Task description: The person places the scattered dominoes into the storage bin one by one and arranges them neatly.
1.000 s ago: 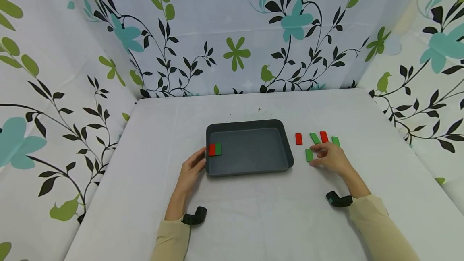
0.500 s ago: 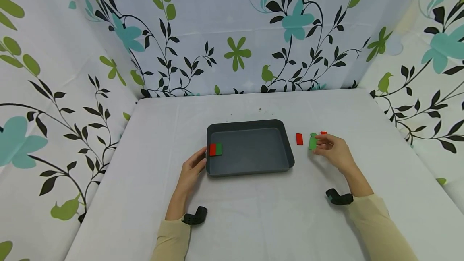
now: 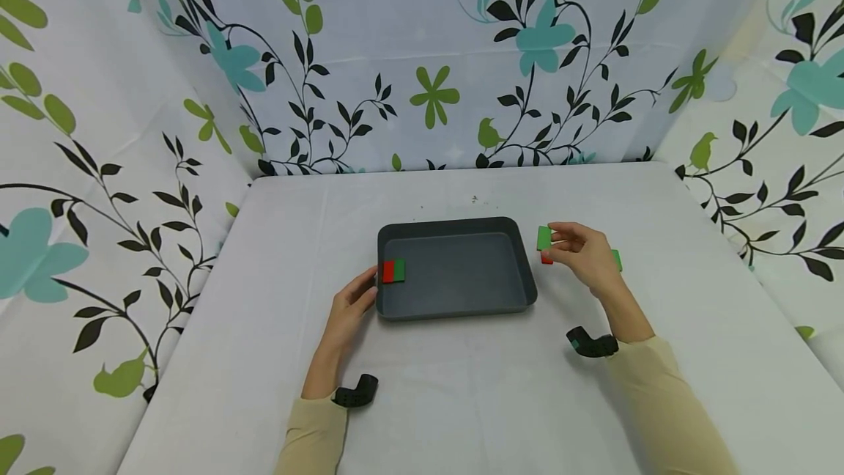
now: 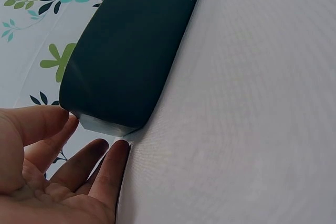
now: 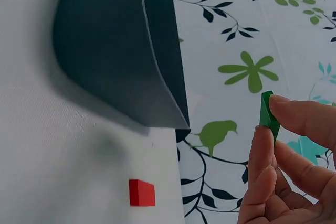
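My right hand (image 3: 583, 253) pinches a small green rectangular block (image 3: 543, 237) between thumb and fingers. The right wrist view shows that green block (image 5: 268, 115) held edge-on, raised off the table. Partly covered by it in the head view, a red block (image 3: 546, 259) lies on the table. At the left end of the dark grey rectangular tray (image 3: 461, 308), my left hand (image 3: 347, 314) rests with fingertips against the outer wall. Its fingers are loosely bent, as the left wrist view shows. Inside the tray, a red block (image 3: 388, 272) and a green block (image 3: 399, 270) lie side by side at the left wall.
Another green block (image 3: 617, 259) shows just past my right hand, which hides the spot where other blocks lay. White cloth covers the table (image 3: 448, 394). Patterned curtains (image 3: 356, 57) enclose the back and both sides.
The right hand has picked up the nearest green block from the table and moved it left and away from me, over the lone red block. My left hand and the tray stay put.
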`<state>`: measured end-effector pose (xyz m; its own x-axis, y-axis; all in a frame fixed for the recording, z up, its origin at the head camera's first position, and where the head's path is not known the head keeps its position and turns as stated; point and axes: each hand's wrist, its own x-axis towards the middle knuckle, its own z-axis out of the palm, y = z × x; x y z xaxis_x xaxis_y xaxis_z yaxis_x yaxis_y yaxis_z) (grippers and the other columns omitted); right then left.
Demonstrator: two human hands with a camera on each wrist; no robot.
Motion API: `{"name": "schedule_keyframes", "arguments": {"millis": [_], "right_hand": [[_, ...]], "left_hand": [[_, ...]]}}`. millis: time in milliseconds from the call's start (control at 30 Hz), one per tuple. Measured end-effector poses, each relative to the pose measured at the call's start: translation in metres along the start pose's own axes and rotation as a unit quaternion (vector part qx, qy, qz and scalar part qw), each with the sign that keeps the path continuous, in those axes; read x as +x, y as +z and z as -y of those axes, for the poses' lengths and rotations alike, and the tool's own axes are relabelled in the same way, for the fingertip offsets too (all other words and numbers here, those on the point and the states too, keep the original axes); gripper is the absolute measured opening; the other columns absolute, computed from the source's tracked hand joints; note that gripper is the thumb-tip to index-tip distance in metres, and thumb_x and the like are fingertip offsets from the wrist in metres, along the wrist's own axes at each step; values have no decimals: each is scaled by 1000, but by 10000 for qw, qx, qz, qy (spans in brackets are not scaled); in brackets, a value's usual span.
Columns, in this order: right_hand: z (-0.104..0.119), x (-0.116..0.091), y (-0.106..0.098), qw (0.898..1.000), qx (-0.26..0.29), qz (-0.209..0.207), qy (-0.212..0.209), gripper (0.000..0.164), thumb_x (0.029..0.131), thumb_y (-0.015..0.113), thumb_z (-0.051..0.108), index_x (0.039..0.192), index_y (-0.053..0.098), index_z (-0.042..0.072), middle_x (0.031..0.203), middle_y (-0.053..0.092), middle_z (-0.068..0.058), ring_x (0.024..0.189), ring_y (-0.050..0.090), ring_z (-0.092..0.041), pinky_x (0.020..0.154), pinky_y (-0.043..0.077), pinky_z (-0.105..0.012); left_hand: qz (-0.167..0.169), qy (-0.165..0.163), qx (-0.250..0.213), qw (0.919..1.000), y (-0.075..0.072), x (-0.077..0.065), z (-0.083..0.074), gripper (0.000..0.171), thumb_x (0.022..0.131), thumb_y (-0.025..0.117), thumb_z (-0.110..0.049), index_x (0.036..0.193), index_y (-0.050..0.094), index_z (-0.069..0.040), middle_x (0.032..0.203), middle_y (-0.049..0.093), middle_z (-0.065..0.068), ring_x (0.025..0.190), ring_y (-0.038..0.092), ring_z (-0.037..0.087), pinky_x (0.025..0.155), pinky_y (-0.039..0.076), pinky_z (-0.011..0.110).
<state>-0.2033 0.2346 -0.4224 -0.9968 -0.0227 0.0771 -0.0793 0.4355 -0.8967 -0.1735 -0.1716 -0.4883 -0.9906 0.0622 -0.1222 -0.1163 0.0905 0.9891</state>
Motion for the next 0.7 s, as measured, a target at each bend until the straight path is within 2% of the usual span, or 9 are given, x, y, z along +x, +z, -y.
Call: {"name": "schedule_keyframes", "arguments": {"millis": [200, 433, 700], "right_hand": [[11, 9, 20, 9998, 154, 110, 4, 52, 88, 72, 8, 136, 54, -1, 116, 59, -23, 82, 59, 2, 70, 53, -15], [25, 19, 60, 9986, 130, 445, -246, 49, 85, 74, 5, 132, 58, -1, 113, 63, -21, 85, 61, -9, 71, 50, -10], [38, 27, 111, 9960, -54, 749, -478, 47, 81, 78, 5, 125, 63, 0, 109, 67, -18, 92, 66, -24, 73, 54, -19]], "left_hand": [[-75, -49, -45, 9999, 1, 0, 0, 45, 101, 50, -5, 145, 46, -7, 154, 39, 14, 144, 35, 27, 113, 36, 41], [-97, 6, -60, 9999, 0, 0, -2, 45, 100, 50, -4, 145, 46, -4, 154, 38, 16, 145, 34, 30, 113, 36, 43], [-27, 45, -77, 10000, -1, -1, -1, 45, 101, 50, -4, 146, 45, -4, 154, 38, 15, 145, 34, 28, 110, 39, 32]]}}
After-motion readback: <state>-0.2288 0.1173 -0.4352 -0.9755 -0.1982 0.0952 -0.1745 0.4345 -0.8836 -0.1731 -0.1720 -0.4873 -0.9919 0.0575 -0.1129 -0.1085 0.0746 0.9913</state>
